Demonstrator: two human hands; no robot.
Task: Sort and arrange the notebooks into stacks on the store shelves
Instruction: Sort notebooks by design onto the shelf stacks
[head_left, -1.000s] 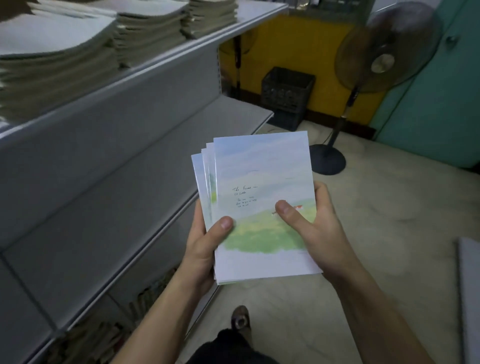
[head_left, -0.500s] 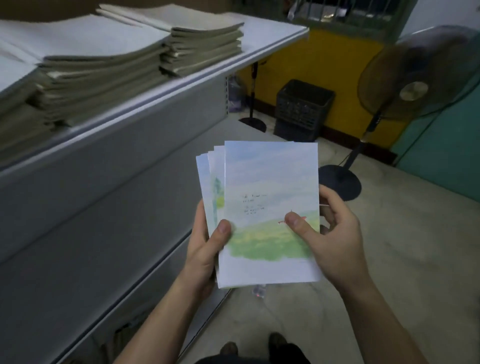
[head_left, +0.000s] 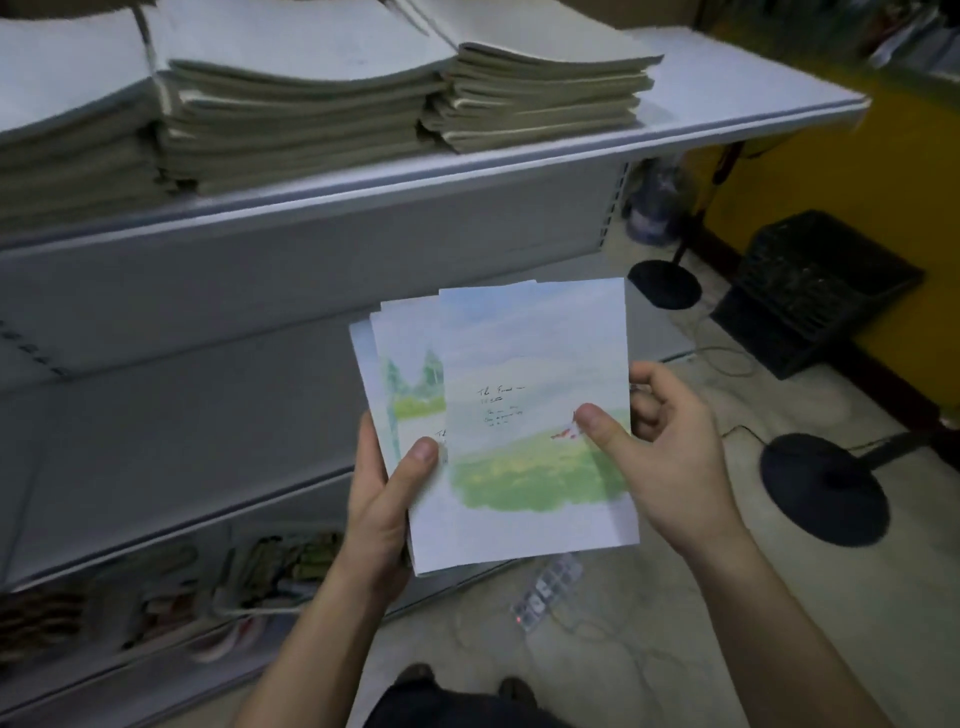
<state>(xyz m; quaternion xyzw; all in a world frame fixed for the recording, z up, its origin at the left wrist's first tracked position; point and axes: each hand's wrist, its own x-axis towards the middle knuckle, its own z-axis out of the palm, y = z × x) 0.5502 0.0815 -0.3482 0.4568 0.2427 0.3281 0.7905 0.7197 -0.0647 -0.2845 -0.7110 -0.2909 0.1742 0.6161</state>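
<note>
On the top shelf (head_left: 753, 98) several grey stacks (head_left: 311, 119) lie side by side — this part looks done. Below the shelf, the left hand (head_left: 379, 514) grips a fan of painted notebooks (head_left: 530, 415), thumb pressed on the covers. The right hand (head_left: 675, 457) pinches the front one — these are not yet placed.

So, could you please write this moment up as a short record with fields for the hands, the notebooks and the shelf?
left: the left hand grips the fanned notebooks at their lower left, thumb on a cover
right: the right hand pinches the top notebook at its right edge
covers: watercolour landscape, green field under pale sky
shelf: the top shelf carries beige notebook stacks side by side
floor: black crate, fan base, power strip
</note>
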